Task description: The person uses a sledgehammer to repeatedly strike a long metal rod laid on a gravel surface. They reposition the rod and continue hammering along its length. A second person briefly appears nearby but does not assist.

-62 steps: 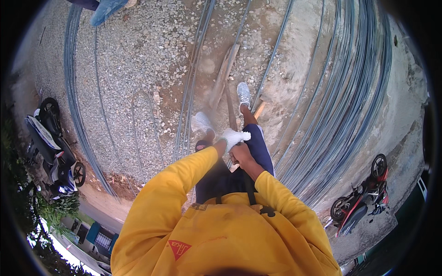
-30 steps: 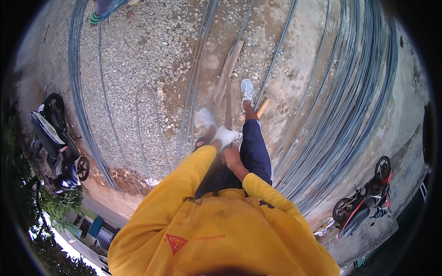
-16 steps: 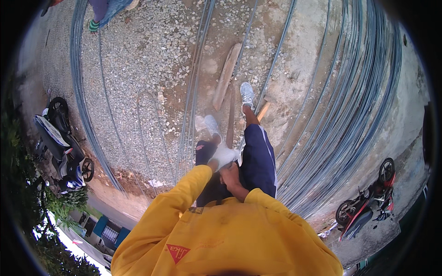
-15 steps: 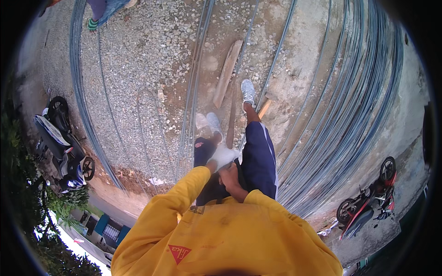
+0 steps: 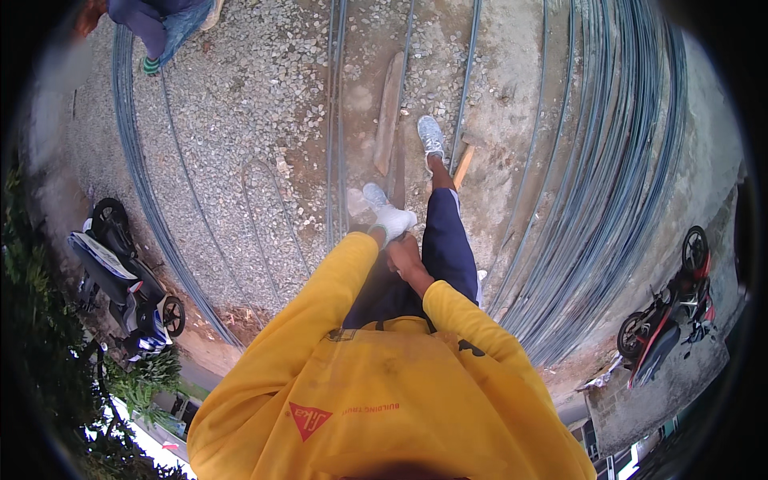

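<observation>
Outdoor ground (image 5: 508, 120), loose surface

Bare right hand (image 5: 406, 256), fingers curled, at white fabric glove (image 5: 396, 219) on left hand (image 5: 389, 223); neither grip determinable. Around: grey gravel (image 5: 224, 128), brown dirt (image 5: 364, 60), long grey steel bars (image 5: 632, 168). Beyond: white-and-black motorcycle (image 5: 112, 264) left, red-and-black motorcycle (image 5: 658, 346) right.

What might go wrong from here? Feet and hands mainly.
1. Trip: the tool with a yellow-orange wooden handle lies beside the grey-white right shoe; a sideways step could catch it.
2. Unsteady footing: long bluish-grey metal rods lie on the ground on both sides of the feet and might snag or roll under a step.
3. Scrapes: the white-gloved left hand is covered, but the bare right hand would probably be exposed on rough metal.
</observation>
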Demonstrator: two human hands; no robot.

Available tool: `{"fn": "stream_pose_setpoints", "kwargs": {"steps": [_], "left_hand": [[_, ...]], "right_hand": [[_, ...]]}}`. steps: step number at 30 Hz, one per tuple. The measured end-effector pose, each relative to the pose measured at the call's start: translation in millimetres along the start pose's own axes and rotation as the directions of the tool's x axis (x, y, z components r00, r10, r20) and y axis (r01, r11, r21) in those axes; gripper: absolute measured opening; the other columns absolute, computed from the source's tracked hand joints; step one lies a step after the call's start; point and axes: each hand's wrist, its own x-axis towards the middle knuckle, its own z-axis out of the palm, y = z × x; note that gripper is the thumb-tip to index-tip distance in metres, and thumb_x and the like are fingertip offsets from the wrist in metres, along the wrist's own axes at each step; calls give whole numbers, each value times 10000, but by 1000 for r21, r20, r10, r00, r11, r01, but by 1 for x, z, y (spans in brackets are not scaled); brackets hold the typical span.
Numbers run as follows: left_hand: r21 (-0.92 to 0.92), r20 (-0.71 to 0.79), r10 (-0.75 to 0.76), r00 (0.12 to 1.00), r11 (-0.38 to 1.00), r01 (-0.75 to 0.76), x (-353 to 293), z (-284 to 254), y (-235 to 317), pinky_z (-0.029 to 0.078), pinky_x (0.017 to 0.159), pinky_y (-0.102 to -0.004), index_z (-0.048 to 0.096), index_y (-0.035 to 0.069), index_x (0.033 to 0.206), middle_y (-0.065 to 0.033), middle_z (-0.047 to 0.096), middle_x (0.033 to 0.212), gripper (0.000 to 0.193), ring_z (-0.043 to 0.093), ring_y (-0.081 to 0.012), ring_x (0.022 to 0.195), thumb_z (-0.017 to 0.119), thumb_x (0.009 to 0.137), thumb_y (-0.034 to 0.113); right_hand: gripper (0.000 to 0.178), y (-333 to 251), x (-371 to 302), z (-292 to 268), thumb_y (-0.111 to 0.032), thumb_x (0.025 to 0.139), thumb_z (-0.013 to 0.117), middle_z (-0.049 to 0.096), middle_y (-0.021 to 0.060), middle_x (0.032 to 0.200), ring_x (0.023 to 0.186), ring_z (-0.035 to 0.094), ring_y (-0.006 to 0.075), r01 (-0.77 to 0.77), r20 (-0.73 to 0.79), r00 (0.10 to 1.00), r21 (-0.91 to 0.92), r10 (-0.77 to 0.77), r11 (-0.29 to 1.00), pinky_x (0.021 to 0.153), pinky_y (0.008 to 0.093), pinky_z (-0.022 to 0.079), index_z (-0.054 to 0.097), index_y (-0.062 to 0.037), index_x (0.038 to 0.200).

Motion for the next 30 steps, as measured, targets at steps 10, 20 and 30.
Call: {"fn": "stream_pose_setpoints", "kwargs": {"steps": [10, 20, 30], "left_hand": [[16, -154, 9, 988, 1000, -7, 29, 59, -43, 564, 984, -451, 619, -151, 1349, -348, 734, 1166, 715, 733, -435, 1118, 753, 836, 329], [-22, -24, -28, 999, 999, 28, 41, 66, -41, 557, 966, -480, 661, -180, 1214, -354, 725, 1136, 686, 729, -445, 1089, 770, 835, 381], [274, -11, 246, 969, 933, -233, 38, 69, -40, 577, 834, -455, 676, -159, 994, -323, 742, 954, 602, 769, -395, 942, 741, 834, 419]], "right_hand": [[291, 40, 28, -27, -72, 877, 657, 648, 110, 779, 443, 560, 188, 74, -30, 997, -65, -76, 995, 398, 364, 417, 561, 24, 1134], [322, 62, 49, -41, -73, 893, 647, 616, 97, 767, 444, 548, 181, 11, 28, 1000, -7, -10, 1000, 407, 364, 413, 562, 28, 1187], [390, 95, 67, -47, -139, 885, 737, 708, 147, 845, 529, 647, 211, 113, -43, 993, -31, -114, 993, 462, 394, 477, 616, 35, 1212]]}}
